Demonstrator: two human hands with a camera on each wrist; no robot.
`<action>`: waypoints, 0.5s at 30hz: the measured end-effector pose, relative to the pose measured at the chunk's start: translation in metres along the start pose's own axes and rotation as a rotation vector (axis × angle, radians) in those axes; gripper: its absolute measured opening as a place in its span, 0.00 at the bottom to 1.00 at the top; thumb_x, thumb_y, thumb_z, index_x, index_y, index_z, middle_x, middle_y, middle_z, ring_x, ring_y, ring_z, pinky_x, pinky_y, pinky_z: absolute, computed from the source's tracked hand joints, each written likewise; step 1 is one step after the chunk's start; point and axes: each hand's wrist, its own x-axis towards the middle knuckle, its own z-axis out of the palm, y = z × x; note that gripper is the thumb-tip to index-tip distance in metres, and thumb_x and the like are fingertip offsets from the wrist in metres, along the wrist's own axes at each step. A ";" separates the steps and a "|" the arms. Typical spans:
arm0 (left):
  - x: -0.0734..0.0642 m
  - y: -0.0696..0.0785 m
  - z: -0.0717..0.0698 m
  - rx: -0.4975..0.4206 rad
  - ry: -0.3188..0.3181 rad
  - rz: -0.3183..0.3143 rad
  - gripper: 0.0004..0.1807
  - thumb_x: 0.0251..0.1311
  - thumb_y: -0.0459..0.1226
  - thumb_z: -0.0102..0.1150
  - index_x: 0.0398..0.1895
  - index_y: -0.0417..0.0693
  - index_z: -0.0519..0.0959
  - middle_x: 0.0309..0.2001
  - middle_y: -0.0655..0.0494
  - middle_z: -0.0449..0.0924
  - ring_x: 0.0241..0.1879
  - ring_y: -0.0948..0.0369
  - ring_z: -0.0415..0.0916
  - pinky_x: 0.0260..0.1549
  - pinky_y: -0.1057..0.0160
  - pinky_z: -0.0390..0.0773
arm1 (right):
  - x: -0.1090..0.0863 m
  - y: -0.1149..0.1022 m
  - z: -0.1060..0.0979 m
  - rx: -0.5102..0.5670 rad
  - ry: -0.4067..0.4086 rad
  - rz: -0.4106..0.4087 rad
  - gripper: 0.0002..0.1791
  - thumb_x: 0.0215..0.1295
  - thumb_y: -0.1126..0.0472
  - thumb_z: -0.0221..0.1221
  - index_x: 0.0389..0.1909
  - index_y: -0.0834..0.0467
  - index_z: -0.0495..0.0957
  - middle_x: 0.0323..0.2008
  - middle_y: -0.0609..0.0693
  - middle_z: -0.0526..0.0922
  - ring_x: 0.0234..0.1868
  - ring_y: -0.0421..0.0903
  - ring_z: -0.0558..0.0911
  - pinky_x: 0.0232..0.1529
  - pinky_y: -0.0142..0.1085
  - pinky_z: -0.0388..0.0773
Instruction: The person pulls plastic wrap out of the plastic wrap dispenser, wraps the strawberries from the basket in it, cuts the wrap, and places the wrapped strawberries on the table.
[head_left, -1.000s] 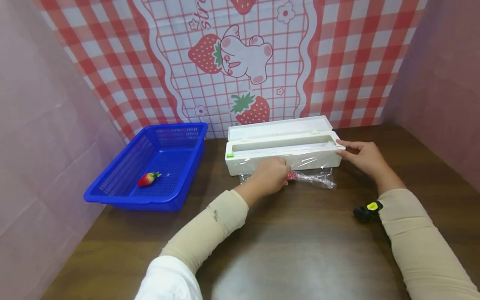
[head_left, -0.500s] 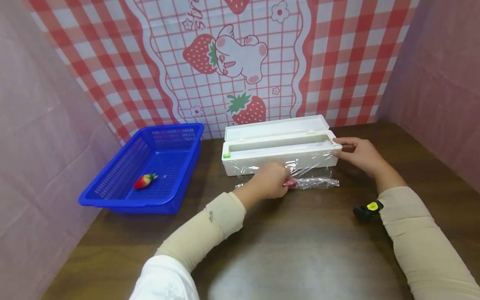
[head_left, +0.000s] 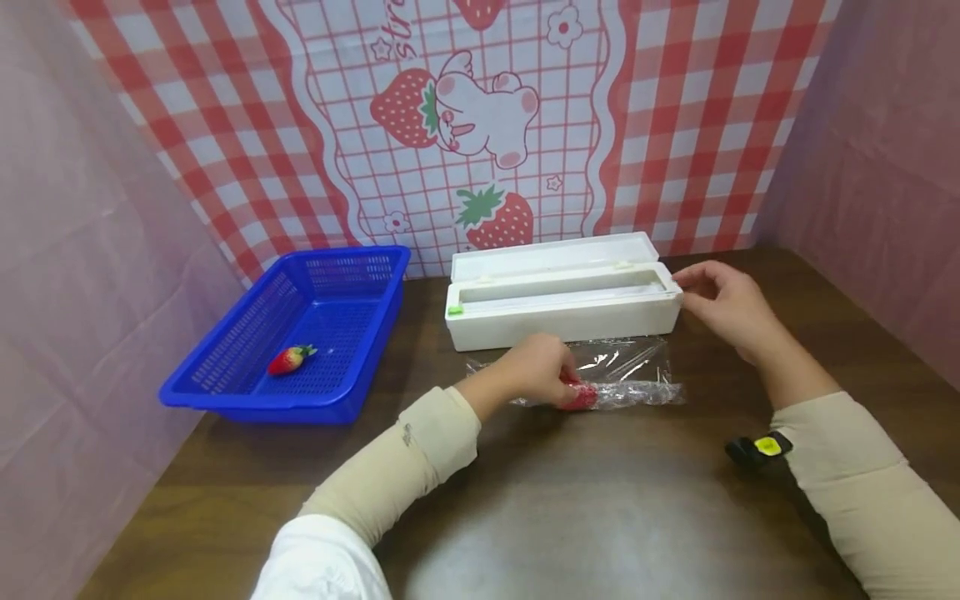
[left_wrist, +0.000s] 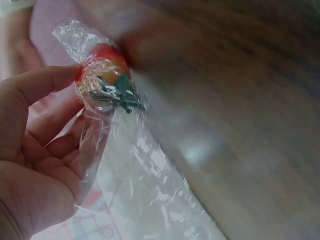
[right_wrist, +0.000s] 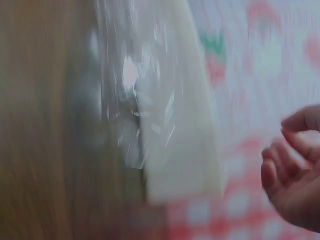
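Note:
My left hand (head_left: 536, 371) grips a red strawberry (left_wrist: 107, 57) wrapped in clear cling film, its green leaves showing through the layers in the left wrist view. A twisted length of the cling film (head_left: 637, 393) reaches right from the berry, with a flatter sheet behind it. Just behind lies a long white cling film dispenser (head_left: 570, 321), lid raised and a green slider at its left end. My right hand (head_left: 731, 308) is at the dispenser's right end, thumb and forefinger by the corner. In the right wrist view its fingers are loosely bent, with nothing visible between them.
To the left stands a blue plastic basket (head_left: 360, 367) with one unwrapped strawberry (head_left: 290, 360) inside. A strawberry-print checked cloth (head_left: 675, 167) hangs behind the brown table (head_left: 585, 508). Pink cloth walls rise on both sides.
My left hand has drawn the wrapped strawberry toward me, away from the dispenser. The film stretched over the dispenser's front has come down onto the table. My right hand has shifted slightly right.

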 end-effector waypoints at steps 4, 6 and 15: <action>0.001 -0.009 -0.001 -0.086 0.012 -0.013 0.03 0.56 0.38 0.68 0.30 0.49 0.86 0.24 0.66 0.81 0.27 0.69 0.76 0.28 0.74 0.74 | -0.012 -0.031 0.032 -0.193 -0.207 -0.429 0.11 0.52 0.72 0.68 0.37 0.63 0.80 0.32 0.52 0.81 0.33 0.41 0.77 0.32 0.32 0.78; 0.001 -0.010 -0.001 -0.105 0.031 -0.019 0.04 0.56 0.39 0.68 0.30 0.49 0.85 0.25 0.65 0.81 0.28 0.68 0.76 0.29 0.74 0.74 | -0.016 -0.036 0.051 -0.262 -0.350 -0.551 0.13 0.48 0.70 0.72 0.35 0.59 0.80 0.31 0.47 0.80 0.33 0.42 0.78 0.33 0.35 0.79; -0.005 -0.009 0.006 0.036 0.063 0.011 0.07 0.60 0.41 0.65 0.35 0.47 0.86 0.31 0.62 0.84 0.30 0.67 0.77 0.32 0.73 0.76 | -0.018 -0.038 0.086 -0.448 -0.595 -0.516 0.21 0.45 0.62 0.77 0.36 0.57 0.75 0.30 0.43 0.74 0.30 0.39 0.72 0.32 0.37 0.75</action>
